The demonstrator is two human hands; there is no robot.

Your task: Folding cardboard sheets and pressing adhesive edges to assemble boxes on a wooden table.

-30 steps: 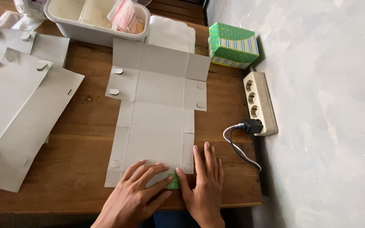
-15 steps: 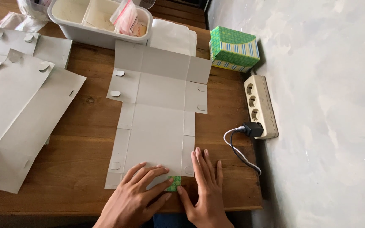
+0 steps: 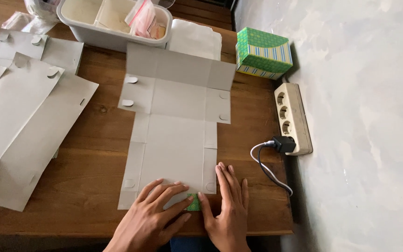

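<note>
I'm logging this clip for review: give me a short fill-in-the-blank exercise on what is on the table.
1. Both hands, left and right, press on the near edge of a flat grey ____.
2. The box by the wall is mostly ____.
3. The black plug sits in the ____.
4. The bin holds a clear ____ with a red strip.

Missing words: cardboard sheet; green; power strip; bag

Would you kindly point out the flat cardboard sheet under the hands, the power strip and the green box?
flat cardboard sheet [image 3: 176,140], head view, bare middle panel.
power strip [image 3: 291,116], head view, between its sockets.
green box [image 3: 263,51], head view, top face.
</note>
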